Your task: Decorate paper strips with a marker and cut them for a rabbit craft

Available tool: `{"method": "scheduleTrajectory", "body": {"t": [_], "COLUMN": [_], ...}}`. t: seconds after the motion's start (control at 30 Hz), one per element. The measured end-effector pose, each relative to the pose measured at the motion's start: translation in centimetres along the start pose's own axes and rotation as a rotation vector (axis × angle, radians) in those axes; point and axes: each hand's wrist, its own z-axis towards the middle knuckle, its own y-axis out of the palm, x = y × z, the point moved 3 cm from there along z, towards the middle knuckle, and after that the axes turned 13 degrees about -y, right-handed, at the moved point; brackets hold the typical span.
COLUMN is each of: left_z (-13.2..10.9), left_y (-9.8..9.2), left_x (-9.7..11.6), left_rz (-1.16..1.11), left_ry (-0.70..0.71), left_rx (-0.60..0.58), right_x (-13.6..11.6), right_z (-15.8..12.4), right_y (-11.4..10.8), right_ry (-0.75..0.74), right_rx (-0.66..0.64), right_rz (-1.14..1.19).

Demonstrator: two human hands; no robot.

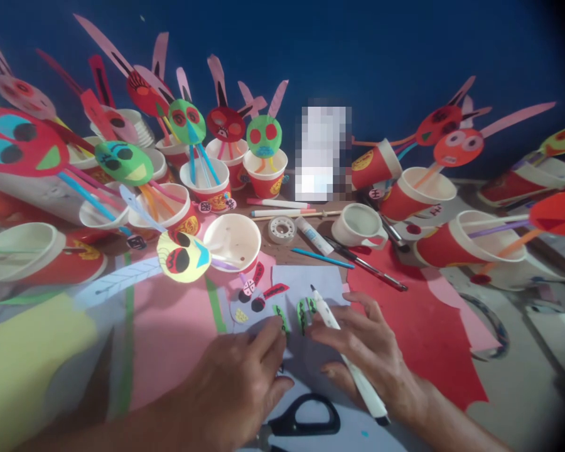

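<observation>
My right hand (pixel 374 351) holds a white marker (pixel 351 358), its dark tip uncovered and pointing up and to the left, its black end toward me. The fingers of that hand spread over light blue-grey paper (pixel 334 276). Beside its fingertips lie small green paper pieces (pixel 302 317) with black drawn marks. My left hand (pixel 240 376) is bent over the same paper, thumb apart from the fingers. Its fingertips touch another green piece (pixel 280 314), partly covering it. Below the hands lie black-handled scissors (pixel 306 417), their blades mostly hidden by my left hand.
Red paper cups with paper-faced figures (pixel 263 141) stand along the back and left. A yellow-faced figure (pixel 183 257) leans from a cup (pixel 233 242). Tape (pixel 282 230), a glue stick (pixel 313 235), a white mug (pixel 356 225) and pens lie ahead; red paper (pixel 424 326) is right.
</observation>
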Motion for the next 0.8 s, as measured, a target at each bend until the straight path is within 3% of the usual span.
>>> {"method": "scheduleTrajectory", "body": {"t": [0.43,0.67,0.8], "left_z": [0.7,0.6,0.0], "left_y": [-0.1,-0.6,-1.3], "left_x": [0.6,0.4,0.7], "left_rz": [-0.025,-0.043,-0.021], "left_ry": [-0.077,-0.049,0.005], "left_rx": [-0.202,-0.106,0.058], "right_x": [-0.2,0.3,0.8], "right_z": [1.0,0.2,-0.9], "right_y": [0.1,-0.5,-0.6], "right_ry": [0.013,0.046,0.262], "right_rx": [-0.029,0.105,0.233], "right_rz": [-0.019,0.059,0.109]}}
